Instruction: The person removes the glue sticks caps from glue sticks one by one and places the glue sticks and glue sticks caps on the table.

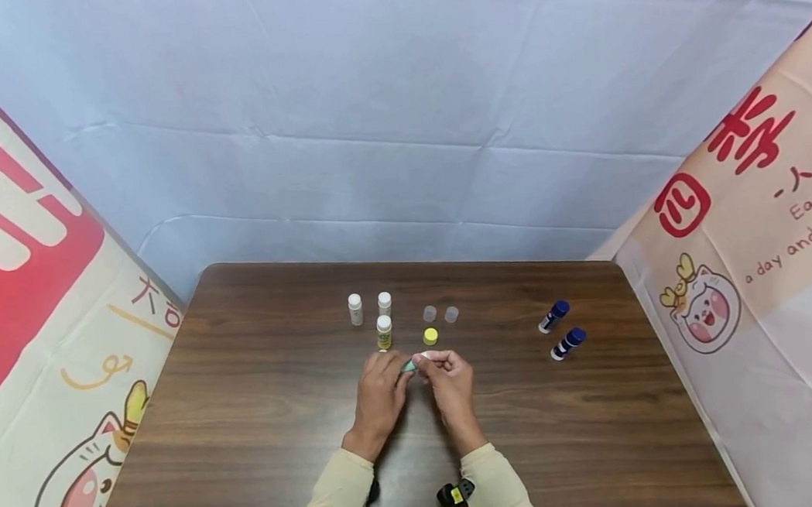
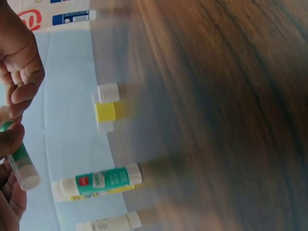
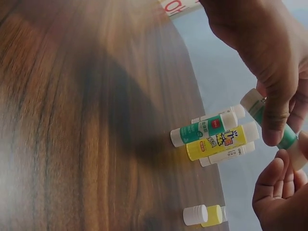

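Both hands meet over the middle of the wooden table (image 1: 262,417). My left hand (image 1: 398,370) grips a green glue stick (image 1: 409,366) by its body; its white base end (image 2: 29,182) points away from the right hand. In the right wrist view the left thumb lies across the green stick (image 3: 262,115). My right hand (image 1: 430,360) pinches the white cap (image 1: 426,355) at the stick's other end. Whether the cap is on or off cannot be told. Just beyond the hands stand three glue sticks (image 1: 384,332).
A yellow cap (image 1: 430,336) and two clear caps (image 1: 441,313) sit behind the hands. Two blue-capped sticks (image 1: 561,329) lie at the right. Cloth walls with printed banners enclose the table on the left, back and right.
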A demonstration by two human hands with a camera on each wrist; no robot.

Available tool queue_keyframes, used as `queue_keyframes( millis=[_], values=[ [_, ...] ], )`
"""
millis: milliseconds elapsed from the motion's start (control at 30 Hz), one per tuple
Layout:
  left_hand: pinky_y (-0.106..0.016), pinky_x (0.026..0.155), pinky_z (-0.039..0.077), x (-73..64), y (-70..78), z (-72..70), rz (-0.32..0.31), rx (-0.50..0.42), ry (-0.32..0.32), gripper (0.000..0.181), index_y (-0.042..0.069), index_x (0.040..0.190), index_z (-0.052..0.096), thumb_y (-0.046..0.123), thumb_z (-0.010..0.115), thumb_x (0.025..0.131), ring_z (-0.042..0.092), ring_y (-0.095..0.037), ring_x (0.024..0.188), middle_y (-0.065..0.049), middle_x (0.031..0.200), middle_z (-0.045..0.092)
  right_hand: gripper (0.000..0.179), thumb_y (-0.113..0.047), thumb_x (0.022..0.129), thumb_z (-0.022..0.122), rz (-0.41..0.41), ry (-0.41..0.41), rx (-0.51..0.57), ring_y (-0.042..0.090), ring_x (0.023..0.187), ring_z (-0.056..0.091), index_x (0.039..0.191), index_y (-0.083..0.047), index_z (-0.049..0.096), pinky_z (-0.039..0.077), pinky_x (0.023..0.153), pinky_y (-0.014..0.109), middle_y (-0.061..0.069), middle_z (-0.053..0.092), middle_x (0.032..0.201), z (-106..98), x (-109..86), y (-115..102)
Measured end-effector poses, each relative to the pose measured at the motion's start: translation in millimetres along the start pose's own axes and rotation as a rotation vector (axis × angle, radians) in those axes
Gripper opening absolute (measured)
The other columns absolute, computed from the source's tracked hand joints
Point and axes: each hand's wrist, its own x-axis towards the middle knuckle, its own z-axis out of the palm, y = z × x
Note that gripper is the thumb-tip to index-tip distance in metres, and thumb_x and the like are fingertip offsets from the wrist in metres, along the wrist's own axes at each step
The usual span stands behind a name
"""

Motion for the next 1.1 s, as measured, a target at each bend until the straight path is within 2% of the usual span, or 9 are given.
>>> queue_keyframes(
  millis=[267,433,567,733,867,1000,1100],
  values=[
    [-0.036,0.080,0.051,2.4,-3.0,-5.5,0.043,0.020,-0.014,0.024,0.000,0.097,0.072,0.006,0.081,0.076,0.062,-0.022,0.088,-0.007,0.096,0.070,0.026,0.013,0.078,0.070,-0.021,-0.059,0.038,0.008,0.069,0.060,0.100,0.021,0.059,0.052,0.061,0.016,0.011,0.063,0.082,-0.1,0.3,-4.2],
    [-0.035,0.080,0.051,4.0,-2.2,-9.7,0.053,0.036,-0.058,0.020,0.002,0.096,0.071,0.011,0.078,0.079,0.061,-0.022,0.087,-0.006,0.094,0.069,0.028,0.015,0.080,0.068,-0.065,-0.120,0.028,0.008,0.075,0.062,0.105,0.023,0.058,0.052,0.065,0.016,0.021,0.065,0.091,-3.1,0.5,-4.2],
    [-0.035,0.078,0.051,6.9,-0.7,-14.0,0.035,-0.011,-0.117,0.022,0.002,0.098,0.070,0.007,0.078,0.078,0.061,-0.022,0.087,-0.006,0.094,0.069,0.026,0.016,0.080,0.067,-0.127,-0.157,-0.012,0.006,0.079,0.062,0.104,0.021,0.059,0.052,0.068,0.015,0.029,0.064,0.096,-5.8,-0.2,-4.5],
    [-0.035,0.074,0.052,12.0,1.1,-21.6,-0.078,-0.139,-0.227,0.023,0.002,0.098,0.070,0.002,0.078,0.076,0.061,-0.020,0.085,-0.005,0.091,0.069,0.026,0.015,0.080,0.067,-0.162,-0.206,-0.015,0.006,0.079,0.061,0.103,0.021,0.060,0.051,0.069,0.014,0.034,0.062,0.096,-9.1,-0.6,-2.9],
    [-0.031,0.068,0.051,16.1,1.3,-26.7,-0.175,-0.235,-0.317,0.019,0.002,0.097,0.071,0.002,0.076,0.079,0.059,-0.014,0.077,-0.004,0.087,0.068,0.026,0.014,0.080,0.067,-0.156,-0.233,-0.006,0.007,0.079,0.061,0.103,0.022,0.059,0.051,0.069,0.014,0.033,0.062,0.097,-11.1,-0.7,-2.5],
    [-0.025,0.061,0.049,19.2,0.7,-31.1,-0.332,-0.419,-0.413,0.014,0.001,0.098,0.071,0.001,0.071,0.084,0.057,-0.011,0.068,-0.004,0.082,0.068,0.025,0.014,0.081,0.066,-0.124,-0.249,-0.001,0.008,0.080,0.062,0.104,0.022,0.059,0.051,0.069,0.015,0.031,0.063,0.099,-12.3,-0.2,-4.4],
    [-0.023,0.062,0.050,19.7,-0.1,-32.7,-0.473,-0.563,-0.465,0.013,-0.002,0.100,0.070,0.001,0.067,0.088,0.059,-0.011,0.069,-0.008,0.085,0.070,0.026,0.012,0.082,0.067,-0.083,-0.251,0.004,0.008,0.079,0.062,0.106,0.021,0.059,0.051,0.068,0.015,0.023,0.066,0.096,-12.6,1.1,-5.8]
  ],
)
